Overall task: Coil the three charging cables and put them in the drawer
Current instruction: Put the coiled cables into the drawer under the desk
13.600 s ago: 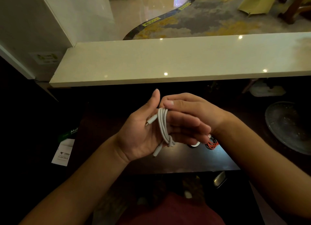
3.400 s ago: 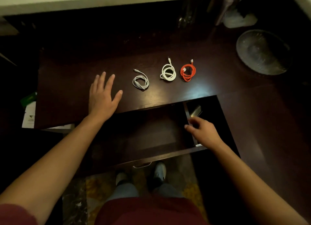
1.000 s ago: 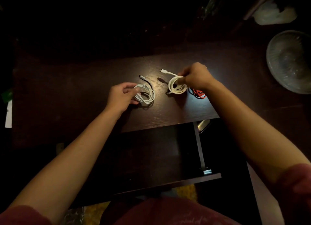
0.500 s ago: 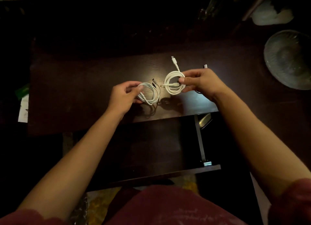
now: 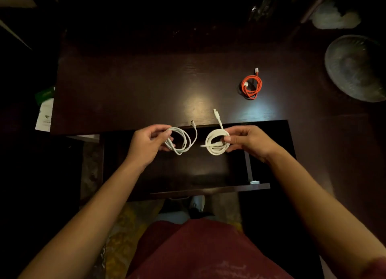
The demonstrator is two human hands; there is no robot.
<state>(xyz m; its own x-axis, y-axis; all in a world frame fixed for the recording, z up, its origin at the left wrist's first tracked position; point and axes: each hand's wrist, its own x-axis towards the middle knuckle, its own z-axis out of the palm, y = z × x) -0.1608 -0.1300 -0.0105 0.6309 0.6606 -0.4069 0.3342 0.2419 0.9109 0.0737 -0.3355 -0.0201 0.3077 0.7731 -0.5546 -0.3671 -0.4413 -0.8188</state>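
Above the open drawer (image 5: 188,174), the left hand (image 5: 146,145) pinches a thin white coiled cable (image 5: 183,141) and the right hand (image 5: 248,142) a thicker white coil (image 5: 216,143), while the orange coil (image 5: 251,86) lies beyond on the tabletop (image 5: 135,90).

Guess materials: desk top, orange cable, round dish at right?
Desk top: dark wood or veneer, faint grain, semi-gloss glare. Orange cable: matte, maybe braided; too small to tell. Dish: grey, dull sheen, metal or glass, unclear.
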